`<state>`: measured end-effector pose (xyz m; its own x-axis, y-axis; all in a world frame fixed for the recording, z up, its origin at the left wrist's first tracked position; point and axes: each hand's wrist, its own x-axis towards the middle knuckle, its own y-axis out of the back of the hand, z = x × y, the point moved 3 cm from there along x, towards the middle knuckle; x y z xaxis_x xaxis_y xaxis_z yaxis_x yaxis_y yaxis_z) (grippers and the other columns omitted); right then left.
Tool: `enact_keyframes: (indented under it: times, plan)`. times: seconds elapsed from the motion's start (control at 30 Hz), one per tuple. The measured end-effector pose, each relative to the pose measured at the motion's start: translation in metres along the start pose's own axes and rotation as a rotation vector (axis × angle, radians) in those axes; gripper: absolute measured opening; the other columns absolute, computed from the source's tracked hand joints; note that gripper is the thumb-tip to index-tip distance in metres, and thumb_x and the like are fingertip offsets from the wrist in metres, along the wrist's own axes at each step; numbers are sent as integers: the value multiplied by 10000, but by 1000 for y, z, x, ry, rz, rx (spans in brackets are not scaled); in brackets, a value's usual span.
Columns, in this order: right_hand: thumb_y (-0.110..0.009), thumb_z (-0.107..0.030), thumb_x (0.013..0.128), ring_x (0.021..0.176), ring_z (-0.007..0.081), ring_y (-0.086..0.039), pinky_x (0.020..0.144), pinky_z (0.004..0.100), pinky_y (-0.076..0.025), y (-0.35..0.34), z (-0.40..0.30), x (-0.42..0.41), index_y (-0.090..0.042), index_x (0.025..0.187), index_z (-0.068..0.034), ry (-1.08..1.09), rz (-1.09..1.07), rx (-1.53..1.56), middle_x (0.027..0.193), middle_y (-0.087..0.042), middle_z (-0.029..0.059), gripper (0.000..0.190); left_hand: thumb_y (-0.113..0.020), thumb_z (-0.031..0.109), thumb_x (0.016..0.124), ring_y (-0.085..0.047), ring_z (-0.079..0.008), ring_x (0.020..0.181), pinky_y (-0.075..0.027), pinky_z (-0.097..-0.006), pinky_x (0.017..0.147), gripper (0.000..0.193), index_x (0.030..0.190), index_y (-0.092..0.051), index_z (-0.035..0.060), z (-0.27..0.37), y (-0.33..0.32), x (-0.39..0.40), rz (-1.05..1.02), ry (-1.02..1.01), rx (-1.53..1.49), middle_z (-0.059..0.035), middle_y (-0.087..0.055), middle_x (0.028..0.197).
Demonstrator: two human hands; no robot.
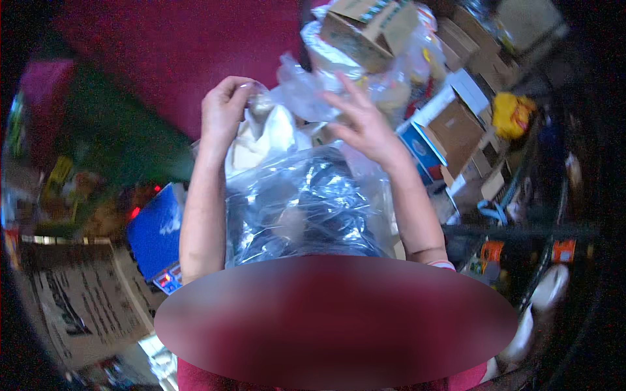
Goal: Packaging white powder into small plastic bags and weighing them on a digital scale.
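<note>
My left hand point(225, 105) pinches the edge of a clear plastic bag point(261, 100) between thumb and fingers. To its right, my right hand point(359, 119) has its fingers spread, blurred, and is in front of a crumpled translucent plastic bag point(303, 90); whether it touches the bag cannot be told. White material point(269, 139) lies just below and between the hands. Nearer my body, between the forearms, is a large shiny clear plastic bag point(313, 205) with dark contents.
An open cardboard box point(357, 36) stands among plastic bags beyond my right hand. More opened cartons point(452, 129) and a yellow bag point(513, 115) are at the right. A blue box point(156, 229) and a large printed carton point(88, 298) stand at the left.
</note>
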<state>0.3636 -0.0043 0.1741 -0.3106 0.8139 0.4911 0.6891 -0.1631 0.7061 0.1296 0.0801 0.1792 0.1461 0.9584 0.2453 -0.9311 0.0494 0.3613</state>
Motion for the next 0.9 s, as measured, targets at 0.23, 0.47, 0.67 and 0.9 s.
enact_keyframes:
  times: [0.23, 0.47, 0.67, 0.9]
  plan:
    - [-601, -160, 716, 960, 266, -502, 813, 408, -358, 23, 52, -32, -566, 1088, -168, -236, -102, -409, 1013, -528, 98, 375, -542, 160, 837, -479, -64, 527, -389, -225, 449, 168, 910, -612, 26, 12, -171, 2, -284, -34, 17, -8, -550, 638]
    - [-571, -161, 751, 763, 262, -543, 744, 385, -364, 45, 98, -115, -538, 729, -61, -302, -57, -373, 717, -536, 87, 108, -560, 179, 807, -564, -145, 629, -439, -276, 595, 250, 996, -587, 17, -1, -248, -37, -582, -52, -53, -105, -614, 757]
    - [-575, -161, 764, 769, 294, -532, 704, 378, -402, 45, 91, -210, -530, 743, -39, -497, 20, -259, 741, -536, 119, 131, -596, 228, 778, -559, -288, 876, -428, -350, 778, 360, 1066, -553, 15, -54, -195, -80, -784, -110, 444, -175, -585, 994]
    - [-598, -140, 765, 673, 333, -551, 603, 382, -440, 65, 64, -270, -545, 733, -3, -857, 62, -150, 703, -546, 157, 150, -597, 137, 774, -484, -306, 1028, -351, -378, 924, 273, 1017, -577, 16, -74, -78, -127, -500, -112, 590, -154, -533, 1069]
